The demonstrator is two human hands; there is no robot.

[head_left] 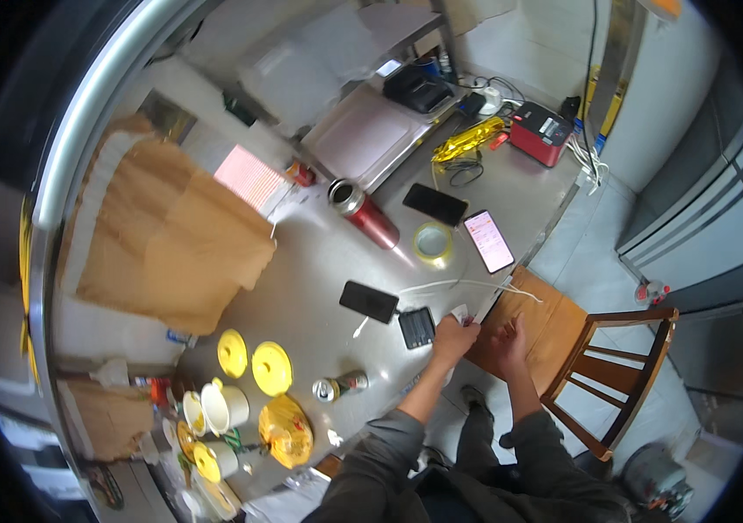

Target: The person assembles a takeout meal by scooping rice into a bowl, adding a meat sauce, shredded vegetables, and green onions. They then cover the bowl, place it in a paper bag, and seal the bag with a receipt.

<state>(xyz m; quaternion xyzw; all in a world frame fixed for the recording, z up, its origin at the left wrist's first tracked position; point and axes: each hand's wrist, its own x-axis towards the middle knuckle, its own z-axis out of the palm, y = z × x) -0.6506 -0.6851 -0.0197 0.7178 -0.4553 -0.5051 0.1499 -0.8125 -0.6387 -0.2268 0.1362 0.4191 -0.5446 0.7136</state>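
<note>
Near the table's front edge, my left hand [454,338] is closed on a small piece of white paper [460,311] with some print on it. A little to the right, over the wooden chair, my right hand [509,340] is raised with its fingers apart and nothing visible in it. Just left of my left hand lies a black ridged flat case [417,328]. Beside that case rests a black phone [369,301], face up and dark. A thin white cable [459,281] runs across the table above my hands.
A red thermos [367,216], a tape roll [432,242], a dark phone [434,204] and a lit phone [489,241] lie further back. A red box-shaped device [541,133] stands at the far right. Yellow lids [272,368], white pots [224,407] and a can [326,390] occupy the left. A chair [616,375] stands right.
</note>
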